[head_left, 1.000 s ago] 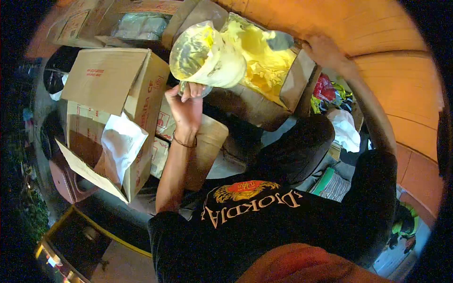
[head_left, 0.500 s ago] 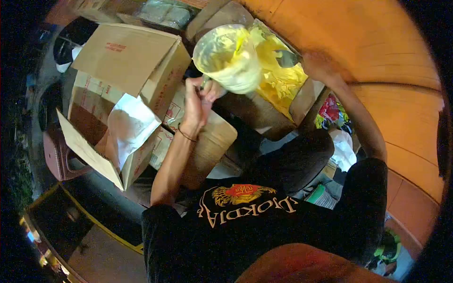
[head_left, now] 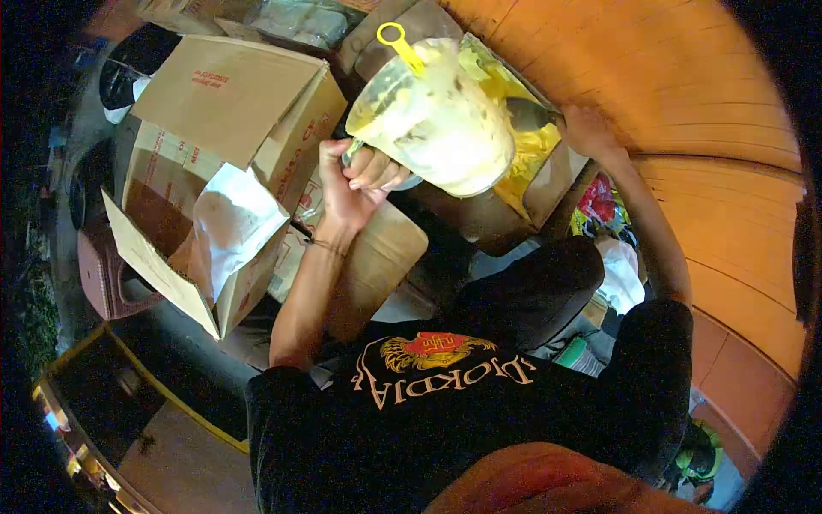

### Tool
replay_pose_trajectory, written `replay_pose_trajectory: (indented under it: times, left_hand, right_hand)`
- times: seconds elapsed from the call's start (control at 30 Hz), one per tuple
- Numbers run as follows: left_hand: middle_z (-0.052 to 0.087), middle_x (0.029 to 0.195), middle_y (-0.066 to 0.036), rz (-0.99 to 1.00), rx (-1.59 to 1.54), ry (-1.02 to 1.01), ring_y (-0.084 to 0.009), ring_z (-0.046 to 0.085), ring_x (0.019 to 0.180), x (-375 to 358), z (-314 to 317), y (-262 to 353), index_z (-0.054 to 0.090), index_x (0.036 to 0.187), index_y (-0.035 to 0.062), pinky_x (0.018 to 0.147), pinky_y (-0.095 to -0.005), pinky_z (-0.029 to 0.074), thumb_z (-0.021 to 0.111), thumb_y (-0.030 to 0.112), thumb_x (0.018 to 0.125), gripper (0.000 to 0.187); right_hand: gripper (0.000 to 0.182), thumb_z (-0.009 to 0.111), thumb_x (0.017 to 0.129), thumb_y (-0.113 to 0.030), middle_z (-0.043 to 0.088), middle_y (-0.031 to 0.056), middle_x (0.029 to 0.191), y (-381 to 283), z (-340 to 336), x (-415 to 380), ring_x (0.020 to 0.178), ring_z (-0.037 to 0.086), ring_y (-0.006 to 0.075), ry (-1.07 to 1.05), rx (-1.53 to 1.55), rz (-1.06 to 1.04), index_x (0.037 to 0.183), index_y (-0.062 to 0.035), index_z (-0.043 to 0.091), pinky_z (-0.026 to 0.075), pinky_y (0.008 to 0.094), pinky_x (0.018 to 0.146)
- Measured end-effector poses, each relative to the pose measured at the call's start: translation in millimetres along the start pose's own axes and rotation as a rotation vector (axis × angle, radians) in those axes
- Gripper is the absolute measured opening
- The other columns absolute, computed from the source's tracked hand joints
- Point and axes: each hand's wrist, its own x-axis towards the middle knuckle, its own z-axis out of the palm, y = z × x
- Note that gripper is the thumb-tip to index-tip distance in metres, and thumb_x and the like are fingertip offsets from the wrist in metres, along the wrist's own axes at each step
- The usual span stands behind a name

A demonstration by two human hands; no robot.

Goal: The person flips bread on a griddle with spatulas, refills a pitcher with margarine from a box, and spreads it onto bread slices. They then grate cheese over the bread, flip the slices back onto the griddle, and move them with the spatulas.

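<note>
My left hand (head_left: 364,176) is wrapped round the handle of a large clear plastic jug (head_left: 454,133), coated with pale yellow, creamy stuff. The jug is tilted, its mouth to the upper left and its base to the lower right. Out of it sticks a yellow handle with a ring end (head_left: 396,43). Behind and right of the jug is an open carton (head_left: 556,176) lined with a yellow sheet (head_left: 535,150) and smeared with yellow. Over this carton, my right hand (head_left: 591,133) grips a dark, flat-bladed scoop or spatula (head_left: 531,114), its blade close to the jug.
A big open cardboard box (head_left: 227,94) with a white paper sheet (head_left: 235,223) stands on the left. Flattened cardboard (head_left: 385,265) lies before me. An orange wooden wall (head_left: 685,94) bounds the right side. A pink stool (head_left: 107,274) is at far left.
My left hand has turned the jug, so its side rather than its open mouth faces me, and its base has swung right. The ringed yellow handle now shows above the rim.
</note>
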Motion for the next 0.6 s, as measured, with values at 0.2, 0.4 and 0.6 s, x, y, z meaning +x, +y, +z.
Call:
replay_pose_trajectory:
  times: [0.2, 0.4, 0.6]
  left_hand:
    - [0.025, 0.043, 0.004, 0.121, 0.524, 0.005, -0.0129, 0.020, 0.047, -1, -13, 2, 0.022, 0.049, 0.0190, 0.056, -0.0293, 0.025, 0.034, 0.040, 0.088, 0.046]
    - [0.025, 0.044, 0.003, 0.084, 0.750, 0.024, -0.0136, 0.021, 0.049, -9, -18, 20, 0.021, 0.050, 0.0178, 0.059, -0.0296, 0.027, 0.036, 0.041, 0.086, 0.046]
    - [0.026, 0.042, 0.005, 0.080, 0.570, 0.055, -0.0127, 0.023, 0.049, -13, -31, 9, 0.023, 0.049, 0.0208, 0.060, -0.0286, 0.027, 0.043, 0.043, 0.083, 0.045]
  right_hand:
    - [0.030, 0.049, 0.084, -0.020, 0.067, 0.0260, 0.082, -1, 3, -10, 0.080, 0.067, 0.0418, 0.227, -0.022, 0.010, 0.088, 0.0032, 0.069, 0.055, 0.0513, 0.072]
    - [0.022, 0.052, 0.084, -0.014, 0.068, 0.0212, 0.087, -37, -18, 8, 0.082, 0.069, 0.0344, 0.193, -0.173, -0.030, 0.086, 0.0017, 0.067, 0.056, 0.0467, 0.069]
    - [0.019, 0.055, 0.083, -0.014, 0.070, 0.0164, 0.082, -52, 65, 64, 0.081, 0.070, 0.0299, 0.190, -0.231, -0.123, 0.080, -0.0035, 0.070, 0.057, 0.0422, 0.062]
